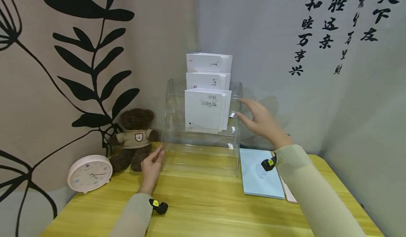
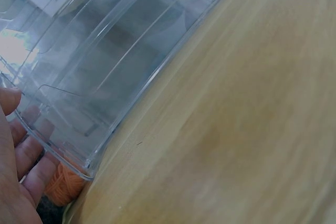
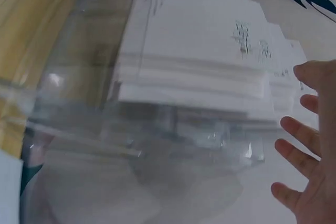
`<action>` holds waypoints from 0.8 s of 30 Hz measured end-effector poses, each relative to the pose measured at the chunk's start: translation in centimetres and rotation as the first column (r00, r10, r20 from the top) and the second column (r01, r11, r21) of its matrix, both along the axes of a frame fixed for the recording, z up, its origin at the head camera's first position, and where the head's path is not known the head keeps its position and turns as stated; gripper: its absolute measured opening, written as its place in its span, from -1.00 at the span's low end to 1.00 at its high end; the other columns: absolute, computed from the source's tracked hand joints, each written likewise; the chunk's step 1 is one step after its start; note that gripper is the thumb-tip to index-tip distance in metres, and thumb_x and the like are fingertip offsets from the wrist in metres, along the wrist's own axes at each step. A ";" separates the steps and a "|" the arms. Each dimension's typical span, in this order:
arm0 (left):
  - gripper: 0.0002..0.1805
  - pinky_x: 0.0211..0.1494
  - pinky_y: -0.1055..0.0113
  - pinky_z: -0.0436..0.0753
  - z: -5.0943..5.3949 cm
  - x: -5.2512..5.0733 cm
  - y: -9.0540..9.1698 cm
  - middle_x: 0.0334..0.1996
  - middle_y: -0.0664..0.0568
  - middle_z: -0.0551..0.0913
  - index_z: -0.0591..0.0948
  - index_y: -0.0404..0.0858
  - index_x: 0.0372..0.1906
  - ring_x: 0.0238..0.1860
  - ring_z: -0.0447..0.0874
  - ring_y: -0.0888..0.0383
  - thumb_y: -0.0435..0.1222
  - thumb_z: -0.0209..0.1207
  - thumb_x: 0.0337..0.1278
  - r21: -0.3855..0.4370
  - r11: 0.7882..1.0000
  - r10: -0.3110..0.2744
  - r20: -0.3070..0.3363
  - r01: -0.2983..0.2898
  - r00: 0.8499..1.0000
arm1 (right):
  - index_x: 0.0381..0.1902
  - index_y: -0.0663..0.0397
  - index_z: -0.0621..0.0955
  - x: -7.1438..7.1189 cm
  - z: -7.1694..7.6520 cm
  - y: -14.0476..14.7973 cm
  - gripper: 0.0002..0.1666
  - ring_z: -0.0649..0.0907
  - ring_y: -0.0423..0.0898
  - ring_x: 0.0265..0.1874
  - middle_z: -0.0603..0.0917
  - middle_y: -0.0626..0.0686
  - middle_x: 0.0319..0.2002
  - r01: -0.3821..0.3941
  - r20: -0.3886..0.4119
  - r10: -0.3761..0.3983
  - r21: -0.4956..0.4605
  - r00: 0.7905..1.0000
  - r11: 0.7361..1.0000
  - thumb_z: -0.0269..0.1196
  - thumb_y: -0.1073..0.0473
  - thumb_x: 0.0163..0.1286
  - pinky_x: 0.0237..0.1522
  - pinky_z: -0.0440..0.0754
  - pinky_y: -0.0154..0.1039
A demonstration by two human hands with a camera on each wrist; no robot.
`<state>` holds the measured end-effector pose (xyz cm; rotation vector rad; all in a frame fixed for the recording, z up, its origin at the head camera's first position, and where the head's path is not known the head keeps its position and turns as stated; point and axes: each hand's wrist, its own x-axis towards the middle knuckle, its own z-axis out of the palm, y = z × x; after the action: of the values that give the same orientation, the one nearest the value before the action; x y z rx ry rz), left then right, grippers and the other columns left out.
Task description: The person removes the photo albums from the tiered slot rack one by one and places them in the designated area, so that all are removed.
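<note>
A clear plastic tiered rack [image 1: 200, 159] stands on the table against the wall. Three white square booklets, the front one [image 1: 204, 110] printed with Chinese characters, stand one behind another on its tiers. My left hand [image 1: 153, 166] is at the rack's lower left side; in the left wrist view its fingers [image 2: 39, 177] lie extended along the clear side panel. By the rack's upper right side is my right hand [image 1: 261, 119]. Its fingers [image 3: 296, 156] are spread apart in the right wrist view, with nothing held; whether they touch the rack I cannot tell.
A brown teddy bear [image 1: 136, 138] and a round pink clock [image 1: 90, 173] are left of the rack. On the right lies a light blue book [image 1: 261, 177], overlapping a pale one [image 1: 288, 191]. An orange yarn-like ball [image 2: 65, 184] shows beyond the left hand.
</note>
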<state>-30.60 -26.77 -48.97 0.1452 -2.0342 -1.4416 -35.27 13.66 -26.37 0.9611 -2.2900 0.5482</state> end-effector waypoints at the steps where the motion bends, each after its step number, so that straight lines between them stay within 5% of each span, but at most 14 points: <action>1: -0.61 -0.02 0.45 0.62 0.0 0.0 0.0 0.10 0.09 0.70 0.66 0.10 0.24 0.06 0.70 0.10 -0.04 0.27 0.34 0.004 1.000 -0.001 0.002 0.001 1.000 | 0.45 0.07 0.41 -0.3 0.4 -0.7 -0.33 0.42 0.12 0.37 0.47 0.13 0.38 -0.004 -0.002 0.004 0.003 1.000 1.000 0.23 -0.05 0.50 0.36 0.36 0.14; 7: -0.63 -0.19 0.65 0.53 -0.2 -0.1 0.0 0.04 0.10 0.74 0.68 0.14 0.21 -0.03 0.72 0.11 -0.03 0.29 0.33 0.016 1.000 -0.005 -0.014 0.005 1.000 | 0.47 0.03 0.38 -2.2 3.1 -5.0 -0.31 0.40 0.09 0.38 0.44 0.11 0.39 -0.007 -0.014 0.008 0.092 1.000 0.996 0.22 -0.08 0.49 0.39 0.33 0.08; 12: -0.63 -0.11 0.56 0.57 -0.2 -0.1 0.0 0.06 0.11 0.73 0.69 0.13 0.20 -0.01 0.73 0.09 -0.02 0.29 0.32 0.005 1.000 0.004 -0.035 -0.003 0.999 | 0.46 0.01 0.40 -3.2 4.6 -8.1 -0.27 0.46 0.12 0.33 0.48 0.13 0.35 0.017 -0.051 -0.007 0.212 0.999 0.977 0.29 -0.08 0.43 0.35 0.38 0.08; 19: -0.63 0.08 0.14 0.64 -0.3 -0.3 0.0 0.03 0.12 0.74 0.70 0.13 0.19 0.01 0.72 0.14 -0.01 0.29 0.32 0.012 1.000 0.001 -0.038 -0.001 0.999 | 0.47 -0.03 0.38 -3.8 5.1 -10.6 -0.25 0.44 0.13 0.34 0.48 0.14 0.35 0.047 -0.032 -0.040 0.284 0.999 0.958 0.30 -0.11 0.43 0.34 0.38 0.09; 24: -0.64 0.01 0.13 0.68 -0.4 -0.3 -0.1 0.00 0.08 0.75 0.69 0.13 0.19 -0.02 0.74 0.11 -0.06 0.30 0.33 0.032 0.999 -0.005 -0.029 0.005 1.000 | 0.48 -0.04 0.36 -4.1 4.7 -11.3 -0.25 0.39 0.14 0.38 0.45 0.14 0.36 0.078 -0.020 -0.075 0.300 0.997 0.951 0.29 -0.11 0.44 0.37 0.35 0.10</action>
<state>-30.94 -26.83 -49.32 0.1323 -1.9907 -1.4716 -39.36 2.38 -21.62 1.0059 -2.4360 0.1627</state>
